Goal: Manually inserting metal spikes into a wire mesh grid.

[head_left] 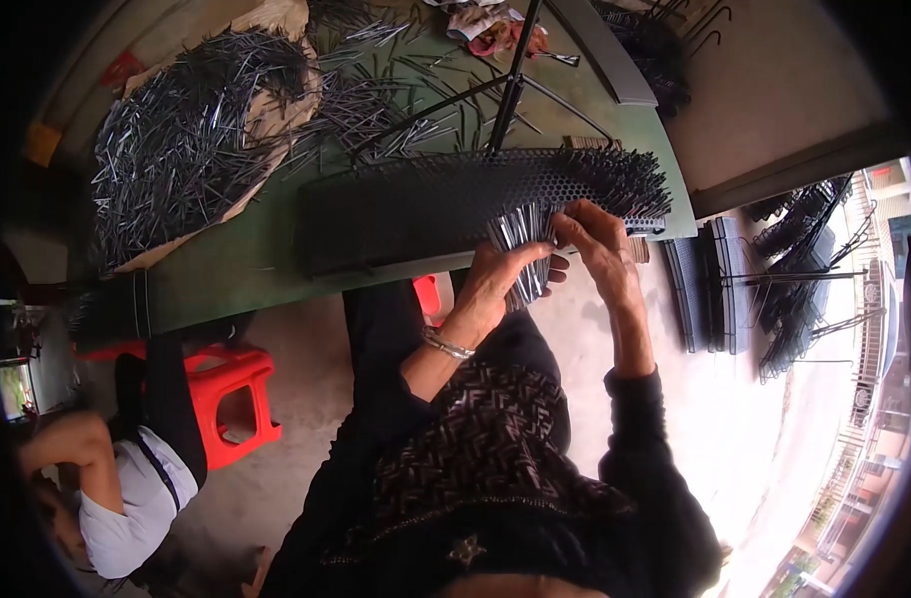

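Observation:
My left hand (493, 279) is closed round a bundle of thin, shiny dark rods (520, 227), held at the near edge of a long black perforated panel (395, 214). Beside it, my right hand (601, 244) has its thumb and fingers pinched together at the right side of the bundle. Whatever is between those fingertips is too small to make out. Many short dark rods (625, 181) stand packed in the holes at the panel's right end, while its left part is bare.
A big heap of loose dark rods (201, 130) lies on brown paper at the left of the green table (241, 289). A black metal stand (510, 95) rises behind the panel. Another person (136, 488) sits at the left near a red stool (231, 399). Finished-looking panels (709, 284) lean at the right.

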A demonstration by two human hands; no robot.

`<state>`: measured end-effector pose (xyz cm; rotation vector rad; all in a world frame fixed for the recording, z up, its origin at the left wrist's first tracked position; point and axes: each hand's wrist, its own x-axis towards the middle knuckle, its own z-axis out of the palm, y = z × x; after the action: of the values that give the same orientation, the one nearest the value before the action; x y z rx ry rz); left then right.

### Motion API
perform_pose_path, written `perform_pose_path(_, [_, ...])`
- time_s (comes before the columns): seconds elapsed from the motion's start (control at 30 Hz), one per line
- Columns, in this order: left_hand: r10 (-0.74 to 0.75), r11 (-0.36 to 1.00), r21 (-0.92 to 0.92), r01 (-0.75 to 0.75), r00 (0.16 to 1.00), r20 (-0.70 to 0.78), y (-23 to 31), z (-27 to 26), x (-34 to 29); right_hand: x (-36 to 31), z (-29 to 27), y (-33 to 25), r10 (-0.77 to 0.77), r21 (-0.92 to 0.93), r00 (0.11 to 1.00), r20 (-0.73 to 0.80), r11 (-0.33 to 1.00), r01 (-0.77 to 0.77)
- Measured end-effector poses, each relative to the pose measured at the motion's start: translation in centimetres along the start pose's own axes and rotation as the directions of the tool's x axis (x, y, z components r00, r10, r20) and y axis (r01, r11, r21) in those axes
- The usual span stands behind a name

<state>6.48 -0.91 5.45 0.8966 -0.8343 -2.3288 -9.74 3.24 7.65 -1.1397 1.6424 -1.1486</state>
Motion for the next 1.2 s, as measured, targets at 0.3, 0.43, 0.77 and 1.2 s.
perform_pose_path(0.3, [0.012,1.0,0.002,-0.012,0.999,-0.045,-0.8,0.3,1.0,-0.4,-0.1,1.2,-0.044,0.087,0.997,-0.057,0.995,0.049])
perform_pose_path(0.43, [0.028,0.998,0.053,-0.024,0.997,-0.076,-0.9,0.4,1.0,-0.7,-0.2,0.9,-0.025,0.065,0.997,-0.067,0.997,0.029])
perform_pose_path(0.77, [0.0,0.993,0.115,0.006,0.999,-0.05,-1.7,-0.1,1.3,-0.5,-0.9,3.0,-0.016,0.251,1.0,-0.022,0.968,0.022])
perform_pose_path(1.2, [-0.124,0.985,-0.127,0.117,0.991,-0.045,-2.4,-0.3,2.2,3.0,-4.9,2.9,-0.305,-0.286,0.736,-0.605,0.945,0.156])
